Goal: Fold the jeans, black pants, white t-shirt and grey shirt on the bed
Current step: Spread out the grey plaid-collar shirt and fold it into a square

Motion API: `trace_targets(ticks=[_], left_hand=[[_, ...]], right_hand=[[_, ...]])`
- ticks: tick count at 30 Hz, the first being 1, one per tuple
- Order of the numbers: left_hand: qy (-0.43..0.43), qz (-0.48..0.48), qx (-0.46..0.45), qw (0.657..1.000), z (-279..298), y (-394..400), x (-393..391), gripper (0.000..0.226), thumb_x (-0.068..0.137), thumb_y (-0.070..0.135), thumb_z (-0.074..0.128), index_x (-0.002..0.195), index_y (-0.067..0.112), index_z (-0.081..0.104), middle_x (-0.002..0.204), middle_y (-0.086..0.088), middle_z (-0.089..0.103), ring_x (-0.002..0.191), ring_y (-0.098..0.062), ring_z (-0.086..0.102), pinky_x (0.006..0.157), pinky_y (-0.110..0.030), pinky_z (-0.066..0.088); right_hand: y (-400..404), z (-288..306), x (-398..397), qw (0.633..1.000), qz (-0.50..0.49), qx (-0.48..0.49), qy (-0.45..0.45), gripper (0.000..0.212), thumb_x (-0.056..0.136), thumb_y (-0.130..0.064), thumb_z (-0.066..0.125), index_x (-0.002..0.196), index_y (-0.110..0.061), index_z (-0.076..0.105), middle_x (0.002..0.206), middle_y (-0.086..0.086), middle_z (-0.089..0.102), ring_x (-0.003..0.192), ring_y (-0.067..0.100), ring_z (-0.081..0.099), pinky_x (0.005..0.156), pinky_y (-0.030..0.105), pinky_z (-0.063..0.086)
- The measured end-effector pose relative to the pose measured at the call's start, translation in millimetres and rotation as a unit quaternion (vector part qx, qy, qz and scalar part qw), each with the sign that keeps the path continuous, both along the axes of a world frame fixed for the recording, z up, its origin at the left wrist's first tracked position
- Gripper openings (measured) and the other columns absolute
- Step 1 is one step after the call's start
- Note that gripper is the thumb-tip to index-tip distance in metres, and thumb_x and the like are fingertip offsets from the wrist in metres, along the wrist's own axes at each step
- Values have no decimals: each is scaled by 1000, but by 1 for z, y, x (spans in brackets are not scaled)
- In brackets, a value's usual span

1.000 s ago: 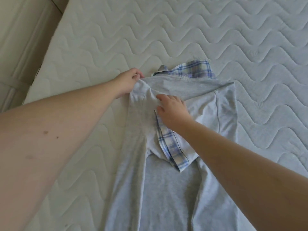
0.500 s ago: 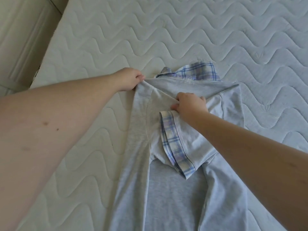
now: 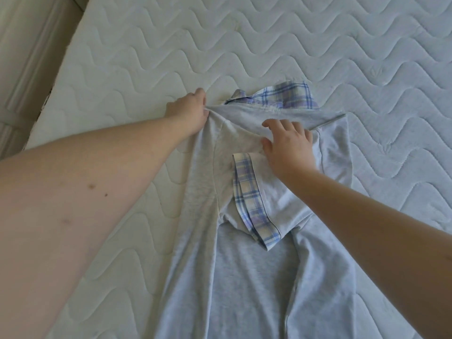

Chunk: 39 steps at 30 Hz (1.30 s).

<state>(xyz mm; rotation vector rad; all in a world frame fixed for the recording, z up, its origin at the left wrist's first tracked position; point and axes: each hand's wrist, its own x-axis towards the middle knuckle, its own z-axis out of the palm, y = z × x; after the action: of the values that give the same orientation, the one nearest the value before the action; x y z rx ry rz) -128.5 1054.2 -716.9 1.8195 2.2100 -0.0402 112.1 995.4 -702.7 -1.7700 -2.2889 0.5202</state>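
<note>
— The light grey cotton shirt with the blue-and-white plaid collar (image 3: 244, 277) — where is it lying?

— Lengthwise on the white quilted mattress of the bed (image 3: 269, 45), collar at the far end, hem running off toward me at the bottom of the view. Both long sides are folded in over the middle, so it makes a narrow strip.

— And your left hand (image 3: 189, 111)?

— It sits at the shirt's far left corner, right beside the collar. My fingers are curled and pinch a bunch of the grey cloth there; the fabric gathers into small creases at my fingertips.

— The right hand (image 3: 289, 145)?

— Palm down on the upper middle of the shirt, on the folded-in sleeve. The fingers (image 3: 283, 124) are spread and only slightly bent, pressing the cloth flat. They hold nothing.

— What is that plaid strip?

— The plaid cuff of the short sleeve (image 3: 252, 201). The sleeve is turned inward over the shirt's body, and its cuff runs slantwise from just beside my right thumb down toward the middle of the shirt.

— Anything else in view?

— A pale panelled surface (image 3: 27, 57) beside the bed, at the left edge of the view. I cannot tell what it is.
</note>
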Motion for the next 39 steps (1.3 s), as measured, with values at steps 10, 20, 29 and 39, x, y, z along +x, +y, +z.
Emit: trace_targets(ticks=[10,20,29,39], left_hand=[[-225,156,-85,958,-8,-76,-12,38,97,38,54,103,3,68,93,-17,68,89,-32,66,84,-35,54],[-95,148,-45,983,0,-112,6,27,96,33,55,106,8,56,110,-16,63,102,-35,59,82,-37,45],[-125,149,-94,976,2,-202,15,37,89,52,57,79,16,58,71,-2,58,74,-27,58,58,-30,37],[-364,233,-219,875,7,-310,9,27,92,26,66,108,4,68,104,-18,71,92,-32,69,83,-43,58]], right_hand=[[-140,-11,-19,968,235,7,-85,47,88,-35,58,129,-12,59,134,5,57,126,27,50,109,43,35],[-141,-12,-1,956,236,23,-176,47,97,-17,35,144,-13,40,142,6,47,129,27,41,117,44,14],[-222,4,-17,973,28,-161,162,35,90,-16,58,124,-8,58,107,7,64,99,27,60,84,37,45],[-206,-10,-59,865,-184,-406,231,19,79,-31,71,75,-13,67,78,9,71,74,27,68,66,34,57]])
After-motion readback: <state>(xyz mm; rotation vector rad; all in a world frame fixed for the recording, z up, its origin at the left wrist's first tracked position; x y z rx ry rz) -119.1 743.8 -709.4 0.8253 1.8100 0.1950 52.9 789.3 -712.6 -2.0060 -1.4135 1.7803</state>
